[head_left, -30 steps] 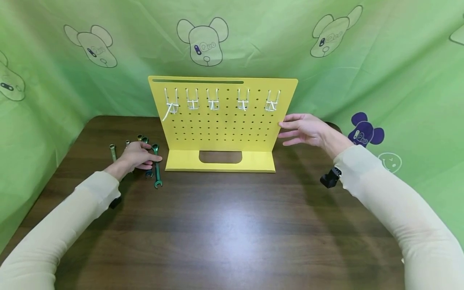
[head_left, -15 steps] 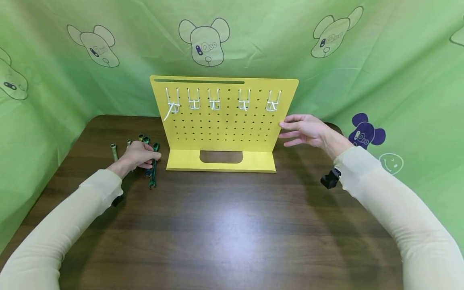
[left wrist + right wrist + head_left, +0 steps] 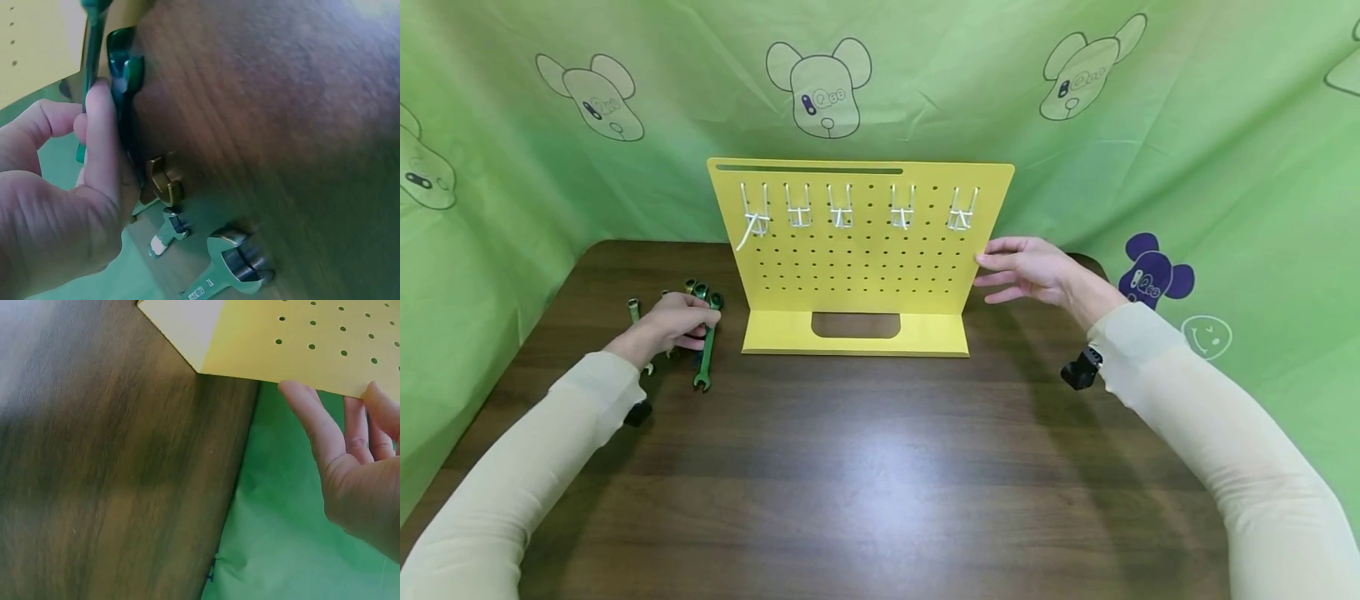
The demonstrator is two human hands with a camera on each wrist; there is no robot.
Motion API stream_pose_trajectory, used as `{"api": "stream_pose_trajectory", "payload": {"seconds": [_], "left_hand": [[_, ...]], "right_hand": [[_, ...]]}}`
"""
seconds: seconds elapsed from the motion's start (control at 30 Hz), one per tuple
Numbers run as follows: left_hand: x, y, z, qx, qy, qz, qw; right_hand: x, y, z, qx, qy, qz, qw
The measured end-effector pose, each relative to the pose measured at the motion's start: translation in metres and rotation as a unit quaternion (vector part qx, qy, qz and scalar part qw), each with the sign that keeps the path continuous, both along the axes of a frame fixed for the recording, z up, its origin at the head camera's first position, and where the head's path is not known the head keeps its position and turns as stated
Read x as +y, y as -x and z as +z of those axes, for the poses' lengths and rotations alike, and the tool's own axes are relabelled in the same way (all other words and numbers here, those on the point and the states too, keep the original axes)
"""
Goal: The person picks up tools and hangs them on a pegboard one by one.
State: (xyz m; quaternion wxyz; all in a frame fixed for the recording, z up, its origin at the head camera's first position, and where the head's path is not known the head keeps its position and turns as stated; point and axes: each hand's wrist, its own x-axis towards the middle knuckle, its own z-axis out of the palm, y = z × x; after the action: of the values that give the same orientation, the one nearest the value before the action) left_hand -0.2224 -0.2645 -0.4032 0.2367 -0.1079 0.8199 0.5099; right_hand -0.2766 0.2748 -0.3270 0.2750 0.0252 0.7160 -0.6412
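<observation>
Tabletop [image 3: 880, 433]: green wrench [image 3: 706, 358] in left hand [image 3: 672, 322].

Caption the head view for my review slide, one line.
Left hand pinches a green combination wrench; right hand touches the edge of a yellow pegboard bearing five white hooks.

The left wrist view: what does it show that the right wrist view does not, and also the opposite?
Only left wrist view: the left hand, holding a green wrench, and more wrenches nearby.
Only right wrist view: the right hand, touching the edge of the board.
Both: parts of the board, the table and the green cloth.
</observation>
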Motion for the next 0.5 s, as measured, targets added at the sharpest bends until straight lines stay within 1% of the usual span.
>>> {"api": "stream_pose_trajectory", "payload": {"seconds": [0.1, 0.2, 0.3, 0.4, 0.5], "left_hand": [[-0.004, 0.002, 0.001, -0.007, -0.030, 0.003, 0.9995], [-0.006, 0.003, 0.003, -0.010, -0.063, 0.004, 0.9979], [-0.009, 0.004, 0.004, -0.013, -0.099, -0.003, 0.9950], [-0.010, 0.003, 0.007, -0.020, -0.132, -0.029, 0.9907], [-0.009, 0.002, 0.011, -0.036, -0.154, -0.054, 0.9860]], "right_hand": [[0.001, 0.000, -0.002, 0.012, -0.002, 0.011, 0.9999], [0.002, 0.001, -0.004, 0.021, -0.006, 0.014, 0.9997], [0.004, 0.002, -0.007, 0.028, -0.011, 0.017, 0.9994], [0.004, 0.002, -0.008, 0.032, -0.018, 0.021, 0.9991], [0.004, 0.003, -0.008, 0.035, -0.023, 0.028, 0.9987]]}}
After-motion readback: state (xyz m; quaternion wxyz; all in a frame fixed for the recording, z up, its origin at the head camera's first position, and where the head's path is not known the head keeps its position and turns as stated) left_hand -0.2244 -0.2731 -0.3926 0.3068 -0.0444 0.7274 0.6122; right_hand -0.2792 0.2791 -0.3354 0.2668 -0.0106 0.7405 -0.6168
